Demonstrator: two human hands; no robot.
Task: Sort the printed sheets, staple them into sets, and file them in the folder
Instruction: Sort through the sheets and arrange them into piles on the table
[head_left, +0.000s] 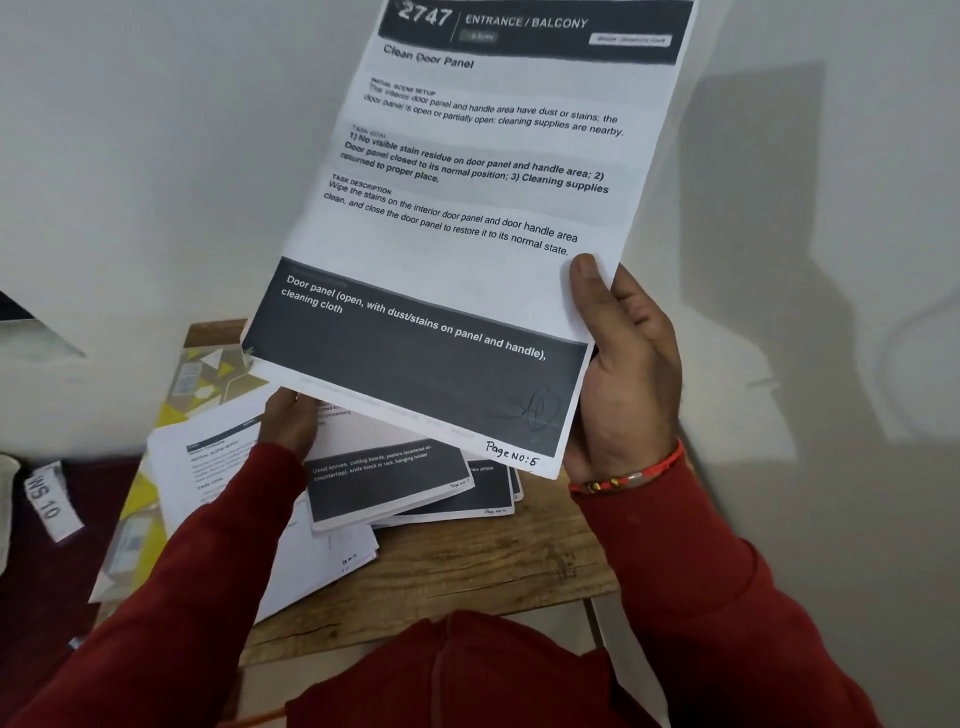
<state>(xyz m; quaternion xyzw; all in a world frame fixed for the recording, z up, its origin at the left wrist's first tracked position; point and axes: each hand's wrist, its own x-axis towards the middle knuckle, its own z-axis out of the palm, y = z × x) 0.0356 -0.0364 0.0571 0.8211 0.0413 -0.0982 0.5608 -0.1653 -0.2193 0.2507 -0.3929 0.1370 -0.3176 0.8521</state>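
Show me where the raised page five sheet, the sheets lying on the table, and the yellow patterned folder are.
Page five sheet (467, 218), head view: middle of its printed face.
Sheets on the table (387, 486), head view: dark footer band of the top sheet.
Yellow patterned folder (208, 374), head view: its exposed upper corner.

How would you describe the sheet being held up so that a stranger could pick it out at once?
Start at the wooden table strewn with printed sheets. Above it, the right hand grips one sheet by its right edge. Unlike the sheets below, it is lifted up, headed "Clean Door Panel" and handwritten "Page No: 5".
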